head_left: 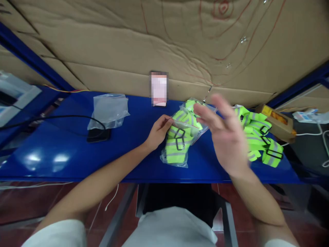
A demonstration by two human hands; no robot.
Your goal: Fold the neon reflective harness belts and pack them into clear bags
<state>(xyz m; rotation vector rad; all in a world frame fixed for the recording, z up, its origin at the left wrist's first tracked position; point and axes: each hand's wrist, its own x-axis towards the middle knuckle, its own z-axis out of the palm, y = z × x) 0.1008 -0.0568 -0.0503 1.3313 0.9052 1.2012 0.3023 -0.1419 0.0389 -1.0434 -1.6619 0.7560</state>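
Observation:
My left hand [159,133] pinches the upper edge of a clear plastic bag [177,156] lying on the blue table [133,156]. Folded inside that bag is a neon-yellow reflective strap [172,147] with black buckles. More of the same yellow webbing in clear plastic [191,107] lies just behind it. My right hand [228,140] is raised over the table right of the bag, blurred, with fingers apart and nothing visible in them. Loose neon-yellow reflective straps [273,152] with black buckles lie beyond it, partly hidden by the hand.
At the left, several clear plastic bags [109,109] overlap a dark flat object [99,136], with a black cable [77,116] crossing nearby. A phone-like device [159,90] leans on the cardboard back wall [115,51]. A cardboard box [285,128] with an orange window stands at right.

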